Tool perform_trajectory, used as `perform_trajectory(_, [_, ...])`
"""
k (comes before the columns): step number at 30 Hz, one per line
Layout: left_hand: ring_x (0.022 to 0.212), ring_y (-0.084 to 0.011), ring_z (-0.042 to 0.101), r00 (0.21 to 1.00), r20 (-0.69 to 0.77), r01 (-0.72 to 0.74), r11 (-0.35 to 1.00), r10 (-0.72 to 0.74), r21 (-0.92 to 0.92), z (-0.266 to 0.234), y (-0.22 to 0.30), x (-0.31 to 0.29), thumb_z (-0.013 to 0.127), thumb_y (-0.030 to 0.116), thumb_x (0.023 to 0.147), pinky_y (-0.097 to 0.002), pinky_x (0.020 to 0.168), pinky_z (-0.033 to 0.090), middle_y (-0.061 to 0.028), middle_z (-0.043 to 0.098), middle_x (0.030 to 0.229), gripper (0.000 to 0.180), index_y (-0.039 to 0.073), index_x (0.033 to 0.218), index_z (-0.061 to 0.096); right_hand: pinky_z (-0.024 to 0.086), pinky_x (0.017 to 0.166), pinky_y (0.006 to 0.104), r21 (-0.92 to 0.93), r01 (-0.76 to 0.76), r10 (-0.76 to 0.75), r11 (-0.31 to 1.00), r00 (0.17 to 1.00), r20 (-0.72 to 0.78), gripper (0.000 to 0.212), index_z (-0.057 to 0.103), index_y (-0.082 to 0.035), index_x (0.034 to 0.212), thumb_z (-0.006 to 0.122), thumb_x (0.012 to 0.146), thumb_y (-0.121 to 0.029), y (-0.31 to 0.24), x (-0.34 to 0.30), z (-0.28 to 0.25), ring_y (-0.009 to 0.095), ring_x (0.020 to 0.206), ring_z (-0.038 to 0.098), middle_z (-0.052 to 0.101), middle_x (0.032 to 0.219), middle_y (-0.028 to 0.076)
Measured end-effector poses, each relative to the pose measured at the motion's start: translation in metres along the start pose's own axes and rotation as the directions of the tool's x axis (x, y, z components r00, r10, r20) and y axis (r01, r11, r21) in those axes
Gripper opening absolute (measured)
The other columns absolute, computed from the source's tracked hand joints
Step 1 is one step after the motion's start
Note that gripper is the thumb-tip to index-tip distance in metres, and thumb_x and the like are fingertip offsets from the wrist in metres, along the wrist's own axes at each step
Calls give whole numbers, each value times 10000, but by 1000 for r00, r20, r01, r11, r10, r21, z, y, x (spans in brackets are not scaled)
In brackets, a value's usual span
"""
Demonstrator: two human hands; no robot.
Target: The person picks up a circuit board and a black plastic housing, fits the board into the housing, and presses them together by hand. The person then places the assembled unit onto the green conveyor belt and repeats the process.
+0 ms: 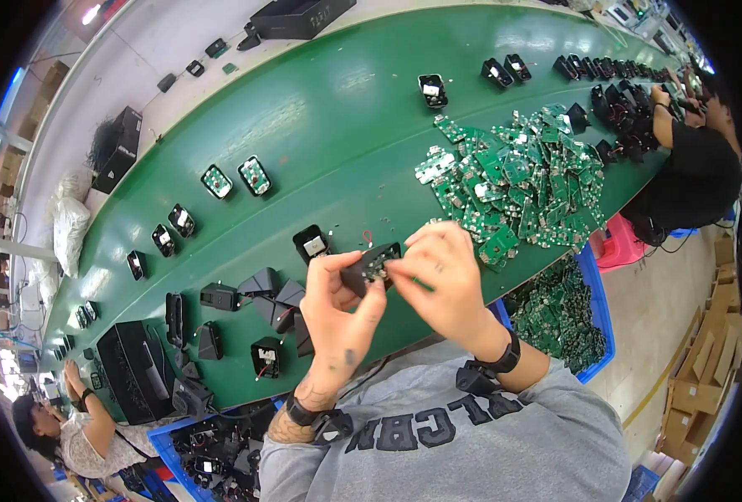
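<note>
Gray sweatshirt (505, 460) is showing below the black housing (355, 276) the left hand (339, 316) is clasping; the half-curled right hand (445, 289), hold unclear, is probably needing light pressure on the board (377, 268).

Left hand (336, 325) gripping, right hand (442, 284) curled

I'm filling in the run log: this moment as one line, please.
left hand: holding angular black plastic housing; right hand: at housing's open side; nearby: heap of green circuit boards
</note>
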State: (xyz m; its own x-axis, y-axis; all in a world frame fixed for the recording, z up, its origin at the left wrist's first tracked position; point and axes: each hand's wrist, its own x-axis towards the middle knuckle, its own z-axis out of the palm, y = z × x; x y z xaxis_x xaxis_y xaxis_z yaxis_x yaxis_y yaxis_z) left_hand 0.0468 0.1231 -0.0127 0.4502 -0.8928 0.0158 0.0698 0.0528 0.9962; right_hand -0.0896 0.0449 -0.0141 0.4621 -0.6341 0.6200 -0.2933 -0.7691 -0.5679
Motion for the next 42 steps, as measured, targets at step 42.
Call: perform_trajectory(42, [711,-334,675,818,-393,317,241,421,918,-564,-36,135,577,294,851,-409,643,554,-190,687,854,347,20,1043,673,441,711,185,359,-415,504,836,839,-206,170,610,-15,1023,648,860,12,86,-40,-108,60,813,573,613,907,-8])
